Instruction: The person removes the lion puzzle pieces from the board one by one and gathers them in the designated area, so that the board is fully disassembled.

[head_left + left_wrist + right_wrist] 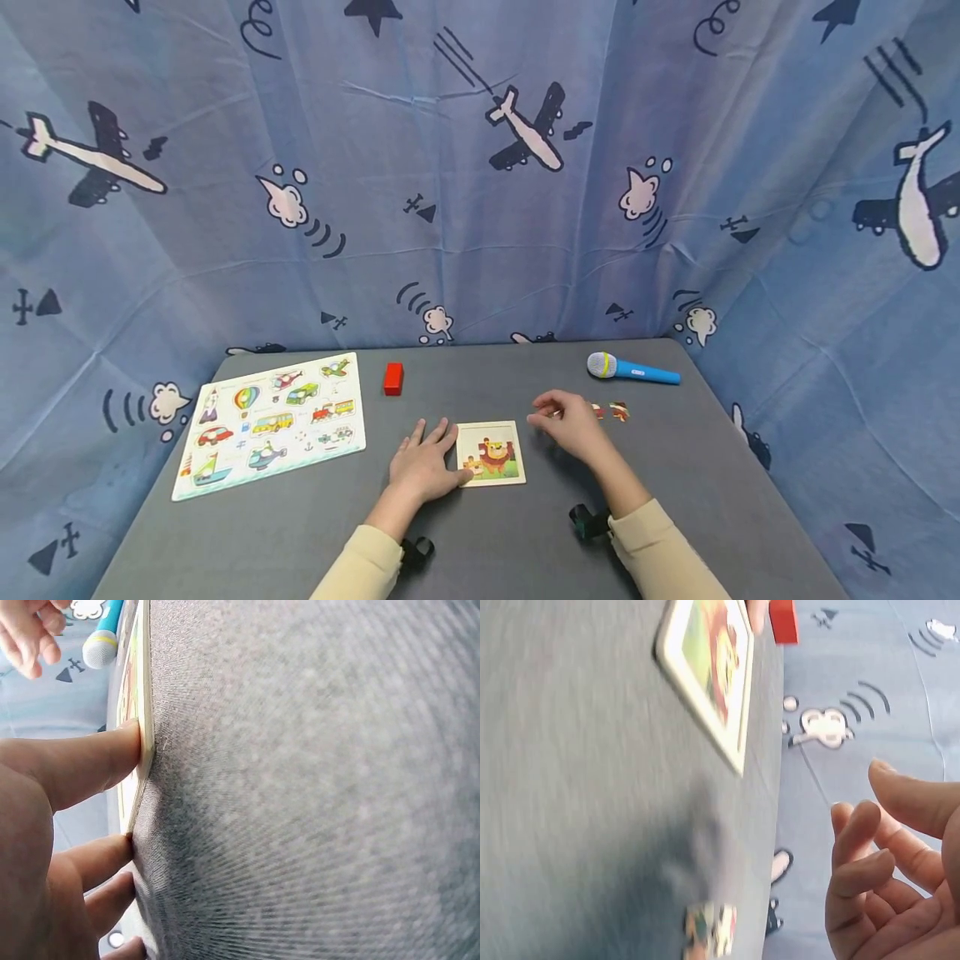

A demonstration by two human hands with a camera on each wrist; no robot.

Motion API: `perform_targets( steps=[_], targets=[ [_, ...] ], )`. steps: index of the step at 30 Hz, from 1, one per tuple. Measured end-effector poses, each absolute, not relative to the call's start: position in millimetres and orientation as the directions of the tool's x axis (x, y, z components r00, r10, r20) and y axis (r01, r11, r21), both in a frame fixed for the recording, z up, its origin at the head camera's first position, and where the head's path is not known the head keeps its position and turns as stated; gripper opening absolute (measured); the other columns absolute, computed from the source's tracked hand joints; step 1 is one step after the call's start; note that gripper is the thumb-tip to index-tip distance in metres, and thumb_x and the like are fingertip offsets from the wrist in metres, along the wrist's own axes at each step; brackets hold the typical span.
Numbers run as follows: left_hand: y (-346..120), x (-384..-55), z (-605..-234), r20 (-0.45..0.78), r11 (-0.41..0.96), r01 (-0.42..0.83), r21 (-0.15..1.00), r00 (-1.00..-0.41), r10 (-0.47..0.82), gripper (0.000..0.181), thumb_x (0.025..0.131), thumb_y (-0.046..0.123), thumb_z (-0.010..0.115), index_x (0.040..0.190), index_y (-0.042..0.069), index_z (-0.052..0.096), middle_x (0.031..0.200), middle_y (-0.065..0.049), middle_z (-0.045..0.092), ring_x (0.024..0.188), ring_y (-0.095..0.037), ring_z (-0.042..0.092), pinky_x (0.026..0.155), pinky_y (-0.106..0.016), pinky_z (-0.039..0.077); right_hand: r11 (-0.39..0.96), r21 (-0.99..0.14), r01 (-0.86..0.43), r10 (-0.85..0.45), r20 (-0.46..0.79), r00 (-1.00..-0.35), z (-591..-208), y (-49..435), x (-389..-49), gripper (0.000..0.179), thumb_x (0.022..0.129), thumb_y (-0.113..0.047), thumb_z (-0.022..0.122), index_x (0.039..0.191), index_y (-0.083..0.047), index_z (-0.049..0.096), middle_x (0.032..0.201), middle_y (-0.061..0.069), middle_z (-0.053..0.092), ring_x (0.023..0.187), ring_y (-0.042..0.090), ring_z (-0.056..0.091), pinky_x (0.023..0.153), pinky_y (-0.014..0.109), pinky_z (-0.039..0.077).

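Note:
A small square wooden puzzle tray (486,429) lies on the grey table, with lion picture pieces (495,457) fitted in its lower and right parts. My left hand (425,469) rests at its left side, fingers spread, the thumb on the lower left corner. In the left wrist view, the thumb and a fingertip touch the tray edge (146,697). To the right of the tray, my right hand (567,423) hovers above the table. Its fingers are loosely bent with nothing between thumb and fingertips in the right wrist view. Loose puzzle pieces (619,411) lie beside it, partly hidden by the hand.
A white board with vehicle pictures (300,446) lies at the left. Behind the tray stands a red block (393,378). A blue toy microphone (645,372) lies at the back right. A blue curtain (465,208) hangs behind the table.

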State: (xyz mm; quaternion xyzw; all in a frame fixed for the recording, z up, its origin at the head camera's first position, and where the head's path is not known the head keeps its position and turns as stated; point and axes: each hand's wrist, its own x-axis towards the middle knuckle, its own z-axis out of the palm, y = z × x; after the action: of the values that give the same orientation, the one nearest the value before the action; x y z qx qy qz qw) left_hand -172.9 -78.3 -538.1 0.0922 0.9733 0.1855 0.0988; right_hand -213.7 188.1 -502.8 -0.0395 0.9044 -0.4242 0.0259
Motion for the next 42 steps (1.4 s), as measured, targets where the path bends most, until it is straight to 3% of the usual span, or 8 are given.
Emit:
perform_targets(
  steps=[8,15,21,29,35,42],
  targets=[
    [-77,-173,-538,-0.162,0.917,0.132,0.376,-0.965,0.205,0.083,0.083,0.056,0.073,0.152,0.019,0.048,0.162,-0.003,0.039,0.154,-0.038,0.022,0.122,-0.056,0.025,0.577,-0.814,-0.072,-0.152,-0.02,-0.988,-510,156,-206,0.017,0.09,-0.01,0.075,0.106,-0.003,0.072,0.087,0.002,0.071,0.066,0.014,0.057,0.057,0.027,0.048],
    [-78,-174,-539,-0.156,0.92,0.138,0.368,-0.966,0.207,0.083,0.083,0.059,0.072,0.152,0.02,0.048,0.161,-0.003,0.039,0.154,-0.038,0.022,0.122,-0.056,0.026,0.577,-0.813,-0.083,-0.216,-0.054,-0.975,-519,135,-206,0.019,0.089,-0.01,0.076,0.106,-0.003,0.072,0.085,0.0,0.071,0.065,0.012,0.059,0.058,0.028,0.05],
    [-79,-175,-539,-0.161,0.922,0.139,0.361,-0.965,0.209,0.083,0.084,0.06,0.071,0.153,0.021,0.047,0.162,-0.001,0.038,0.154,-0.037,0.021,0.122,-0.056,0.025,0.637,-0.763,-0.108,-0.23,-0.055,-0.972,-529,124,-208,0.021,0.086,-0.016,0.08,0.104,-0.007,0.074,0.085,-0.003,0.071,0.067,0.01,0.061,0.064,0.029,0.052],
    [-79,-175,-541,-0.149,0.921,0.147,0.362,-0.966,0.213,0.082,0.083,0.058,0.072,0.152,0.02,0.049,0.161,-0.002,0.04,0.153,-0.038,0.023,0.121,-0.056,0.027,0.749,-0.64,-0.172,-0.28,-0.07,-0.957,-537,112,-203,0.024,0.086,-0.021,0.081,0.106,-0.009,0.075,0.096,0.003,0.068,0.087,0.016,0.06,0.081,0.04,0.052],
    [-78,-174,-540,-0.144,0.923,0.144,0.357,-0.968,0.207,0.082,0.083,0.059,0.072,0.152,0.02,0.049,0.161,-0.002,0.04,0.153,-0.038,0.023,0.121,-0.057,0.027,0.764,-0.623,-0.169,-0.273,-0.074,-0.959,-536,109,-201,0.018,0.084,-0.017,0.082,0.098,-0.01,0.073,0.092,0.003,0.062,0.085,0.017,0.054,0.08,0.04,0.049],
    [-78,-174,-540,-0.148,0.926,0.143,0.349,-0.968,0.205,0.083,0.083,0.059,0.072,0.152,0.02,0.049,0.161,-0.002,0.04,0.153,-0.038,0.024,0.121,-0.056,0.027,0.762,-0.635,-0.127,-0.253,-0.111,-0.961,-536,107,-202,0.032,0.084,-0.016,0.082,0.111,-0.005,0.069,0.094,0.003,0.06,0.084,0.016,0.053,0.078,0.038,0.048]
  ],
)
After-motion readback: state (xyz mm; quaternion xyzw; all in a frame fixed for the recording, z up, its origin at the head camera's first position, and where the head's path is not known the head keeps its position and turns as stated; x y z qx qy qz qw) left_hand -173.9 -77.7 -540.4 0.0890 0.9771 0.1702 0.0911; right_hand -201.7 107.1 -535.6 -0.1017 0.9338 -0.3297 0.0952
